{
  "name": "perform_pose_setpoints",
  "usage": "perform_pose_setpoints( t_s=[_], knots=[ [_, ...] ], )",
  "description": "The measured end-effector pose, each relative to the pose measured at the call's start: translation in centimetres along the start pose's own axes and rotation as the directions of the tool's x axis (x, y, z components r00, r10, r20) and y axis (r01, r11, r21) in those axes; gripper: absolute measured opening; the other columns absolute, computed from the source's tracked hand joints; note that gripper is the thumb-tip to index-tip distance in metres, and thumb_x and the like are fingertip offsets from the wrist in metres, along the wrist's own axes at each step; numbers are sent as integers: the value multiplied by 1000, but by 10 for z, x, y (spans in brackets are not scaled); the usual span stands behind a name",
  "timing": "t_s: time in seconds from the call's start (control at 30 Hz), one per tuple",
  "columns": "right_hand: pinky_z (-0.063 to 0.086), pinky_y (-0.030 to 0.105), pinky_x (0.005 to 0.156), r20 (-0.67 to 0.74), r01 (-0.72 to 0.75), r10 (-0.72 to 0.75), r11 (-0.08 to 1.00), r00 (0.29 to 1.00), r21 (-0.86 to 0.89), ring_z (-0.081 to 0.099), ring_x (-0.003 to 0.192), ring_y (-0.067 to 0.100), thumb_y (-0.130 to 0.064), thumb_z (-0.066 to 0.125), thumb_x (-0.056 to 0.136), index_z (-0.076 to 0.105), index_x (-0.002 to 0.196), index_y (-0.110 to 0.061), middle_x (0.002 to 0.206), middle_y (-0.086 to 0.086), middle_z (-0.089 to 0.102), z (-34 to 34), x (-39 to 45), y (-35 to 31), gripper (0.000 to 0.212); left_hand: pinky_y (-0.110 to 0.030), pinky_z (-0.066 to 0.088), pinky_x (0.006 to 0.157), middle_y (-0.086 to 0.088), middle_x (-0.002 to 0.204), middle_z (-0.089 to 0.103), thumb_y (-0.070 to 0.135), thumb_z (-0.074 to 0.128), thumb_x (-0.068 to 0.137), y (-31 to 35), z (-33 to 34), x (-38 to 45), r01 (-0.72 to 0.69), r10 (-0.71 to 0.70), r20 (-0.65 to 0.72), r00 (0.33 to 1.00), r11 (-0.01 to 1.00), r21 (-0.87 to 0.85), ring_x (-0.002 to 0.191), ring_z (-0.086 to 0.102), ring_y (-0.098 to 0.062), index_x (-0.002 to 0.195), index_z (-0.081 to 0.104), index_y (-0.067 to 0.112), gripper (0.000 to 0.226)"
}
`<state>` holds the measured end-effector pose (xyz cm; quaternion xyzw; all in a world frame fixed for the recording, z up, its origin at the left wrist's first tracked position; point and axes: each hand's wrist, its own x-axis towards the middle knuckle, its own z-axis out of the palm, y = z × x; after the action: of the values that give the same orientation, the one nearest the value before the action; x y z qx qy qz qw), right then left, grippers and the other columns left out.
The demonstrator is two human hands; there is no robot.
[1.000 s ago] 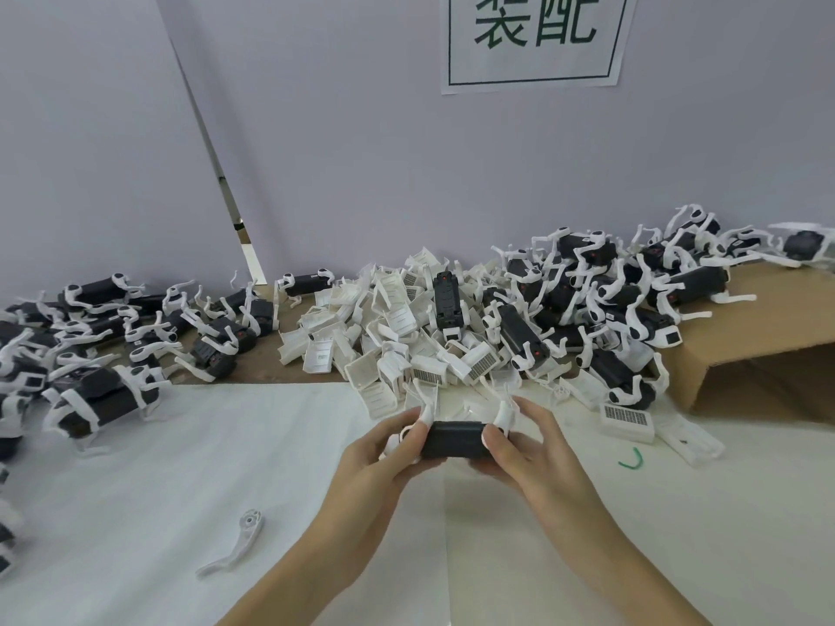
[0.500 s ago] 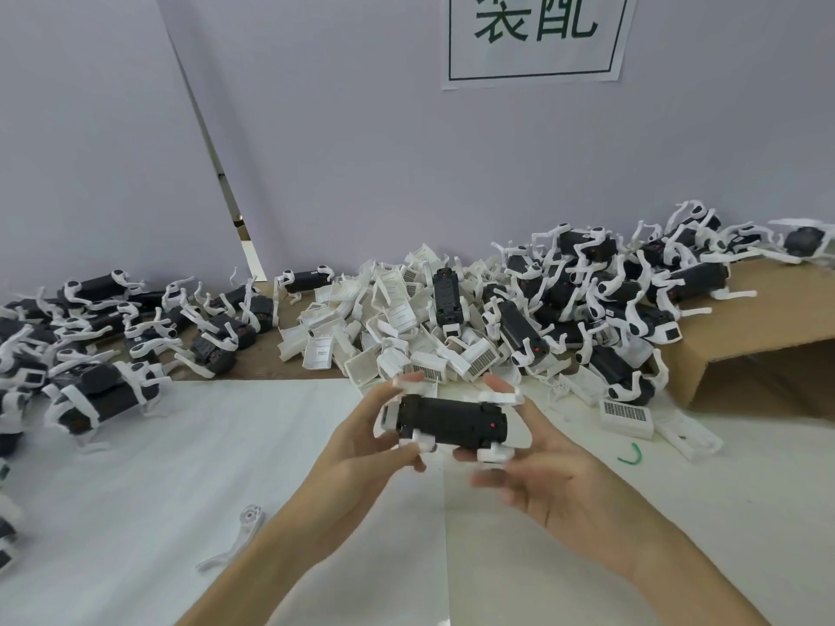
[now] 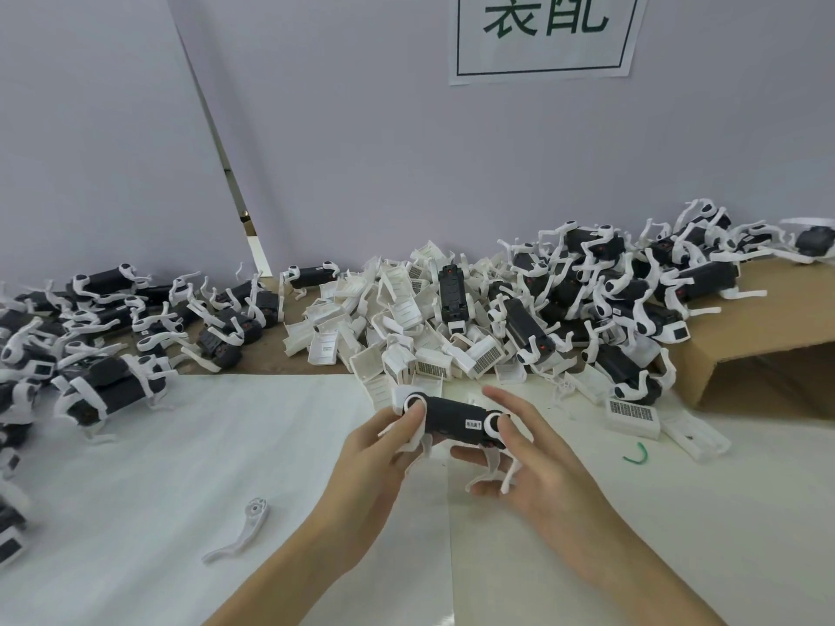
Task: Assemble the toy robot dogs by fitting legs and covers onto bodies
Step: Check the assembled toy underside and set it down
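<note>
A lone white leg lies flat on the white table sheet, near the left forearm and apart from everything else. Above the sheet both hands hold up one toy dog: a black oblong body with a small white label on its side, a white round joint at each end, and thin white legs hanging below. The left hand grips the dog's left end, thumb curled over the joint and fingers wrapped beneath. The right hand is spread and relaxed, palm turned inward, thumb resting against the right joint and straight fingers under the dangling legs. Beyond lie a heap of white covers, with assembled dogs piled to its right beside a cardboard box.
</note>
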<state>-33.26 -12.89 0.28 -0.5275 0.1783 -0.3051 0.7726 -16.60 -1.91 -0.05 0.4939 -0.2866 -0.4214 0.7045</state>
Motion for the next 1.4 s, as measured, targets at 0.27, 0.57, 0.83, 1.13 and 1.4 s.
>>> perform_pose_setpoints(
  t_s=[0.27, 0.57, 0.83, 1.13, 1.4],
  knots=[
    [56, 33, 98, 80, 215, -204, 825, 976, -523, 61, 125, 9, -17, 69, 99, 50, 147, -49, 144, -17, 59, -4, 2, 18, 61, -29, 58, 91, -1, 117, 77, 37, 87, 79, 4, 12, -12, -330, 353, -26, 935, 895, 301, 111, 71, -28, 125, 71, 30, 49],
    [51, 20, 91, 148, 374, -399, 581, 905, -722, 64, 121, 15, 3, 47, 87, 53, 144, -33, 128, -11, 67, -2, 7, 28, 68, -28, 55, 97, 0, 133, 63, 17, 87, 87, -7, 28, -22, -603, 580, 225, 783, 618, 504, 128, 61, -30, 137, 62, 22, 56],
    [52, 16, 83, 157, 331, -366, 480, 917, -812, 63, 101, 1, -7, 61, 101, 46, 145, -50, 124, -28, 52, -9, 7, 31, 64, -27, 53, 95, -2, 114, 73, 48, 65, 99, 2, 19, -20, -407, 387, 131, 913, 836, 368, 110, 71, -22, 120, 67, 24, 32],
    [55, 19, 68, 109, 323, -464, 412, 879, -852, 65, 81, 8, -33, 82, 87, 64, 126, -45, 106, -16, 52, -14, 4, 23, 44, -28, 51, 97, 1, 124, 73, 63, 49, 101, 11, -9, -6, -292, 271, 111, 956, 854, 431, 115, 69, -20, 131, 66, 29, 48],
    [51, 31, 102, 154, 240, -183, 739, 971, -630, 60, 127, 6, -53, 73, 87, 47, 142, -51, 133, -22, 63, -16, 2, 13, 61, -18, 55, 93, 14, 129, 70, 48, 68, 93, 7, -20, -3, -470, 418, 225, 880, 703, 533, 124, 67, -18, 147, 40, 50, 61]
  ],
)
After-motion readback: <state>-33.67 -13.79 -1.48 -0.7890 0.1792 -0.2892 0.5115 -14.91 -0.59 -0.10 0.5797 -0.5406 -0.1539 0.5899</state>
